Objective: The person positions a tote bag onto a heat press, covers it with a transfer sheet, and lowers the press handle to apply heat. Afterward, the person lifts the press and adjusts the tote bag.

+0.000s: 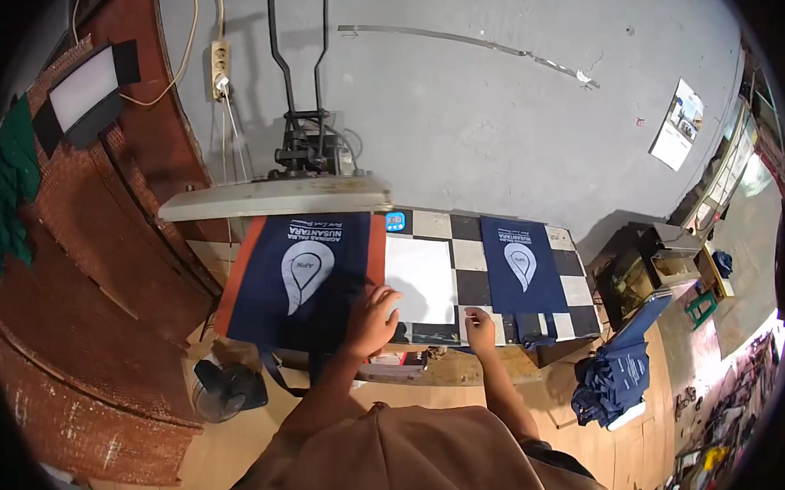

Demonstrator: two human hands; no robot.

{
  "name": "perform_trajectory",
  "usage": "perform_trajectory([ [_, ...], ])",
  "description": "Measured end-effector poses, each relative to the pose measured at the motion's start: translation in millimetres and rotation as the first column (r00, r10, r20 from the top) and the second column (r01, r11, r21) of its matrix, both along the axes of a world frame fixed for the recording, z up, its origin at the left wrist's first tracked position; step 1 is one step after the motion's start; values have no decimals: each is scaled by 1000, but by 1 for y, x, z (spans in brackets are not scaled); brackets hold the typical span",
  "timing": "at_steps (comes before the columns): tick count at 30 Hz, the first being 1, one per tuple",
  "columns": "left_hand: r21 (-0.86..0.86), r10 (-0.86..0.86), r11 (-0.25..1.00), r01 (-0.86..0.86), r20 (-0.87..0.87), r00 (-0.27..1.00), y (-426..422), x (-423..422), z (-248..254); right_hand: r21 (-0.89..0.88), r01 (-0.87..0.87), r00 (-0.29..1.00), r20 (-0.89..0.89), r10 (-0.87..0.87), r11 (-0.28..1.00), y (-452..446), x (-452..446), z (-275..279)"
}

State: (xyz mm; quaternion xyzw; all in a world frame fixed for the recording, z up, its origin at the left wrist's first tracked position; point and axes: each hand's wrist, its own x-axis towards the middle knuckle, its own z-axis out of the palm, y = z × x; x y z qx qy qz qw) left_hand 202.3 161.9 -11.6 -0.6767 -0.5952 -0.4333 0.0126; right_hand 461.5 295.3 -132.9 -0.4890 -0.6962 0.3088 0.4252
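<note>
Two navy bags (348, 265), white pin prints (519, 261) | left grip (388, 306) wide, at bag | right grip (472, 317) narrow

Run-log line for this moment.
left hand: at edge of left navy bag | right hand: near front edge of checkered table | press: open

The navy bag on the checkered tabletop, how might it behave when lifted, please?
The bag probably feels light, since it lies flat and looks thin. It would likely flop, as the similar navy cloth to its right slumps in folds.
</note>
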Motion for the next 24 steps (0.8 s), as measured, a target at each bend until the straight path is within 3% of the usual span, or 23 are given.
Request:
perform_trajectory([
  [4, -105, 10, 994, -21, -107, 994, 38, 41, -34, -62, -63, 998, -27, 61, 996, 41, 20, -44],
  [7, -396, -3, 917, -52, -136, 991, 52, 67, -54, -127, -170, 974, 126, 186, 977, 60, 22, -73],
  [8, -457, 10, 886, -76, -144, 989, 57, 72, -65, -212, -194, 978, 40, 207, 958, 62, 21, -86],
  [10, -557, 43, 820, -131, -169, 985, 66, 77, -92, -262, -368, 853, 286, 436, 892, 72, 23, -87],
  [11, -563, 44, 816, -133, -169, 985, 71, 77, -106, -268, -370, 852, 283, 440, 889, 72, 23, -91],
  [13, -542, 94, 816, -200, -218, 971, 74, 70, -135, -53, -320, 917, 235, 323, 946, 68, 21, -106],
  [14, -550, 92, 811, -199, -216, 972, 74, 68, -147, -62, -320, 916, 234, 325, 946, 67, 23, -108],
  [17, -450, 208, 832, -323, -287, 935, 72, 55, -192, -310, -271, 924, 184, 337, 911, 71, 24, -95],
  [20, -555, 223, 723, -412, -377, 899, 64, 62, -187, -336, -277, 922, 172, 348, 900, 72, 25, -90],
  [24, -648, 200, 671, -361, -310, 929, 60, 73, -171, -291, -221, 950, 152, 273, 931, 67, 20, -101],
])
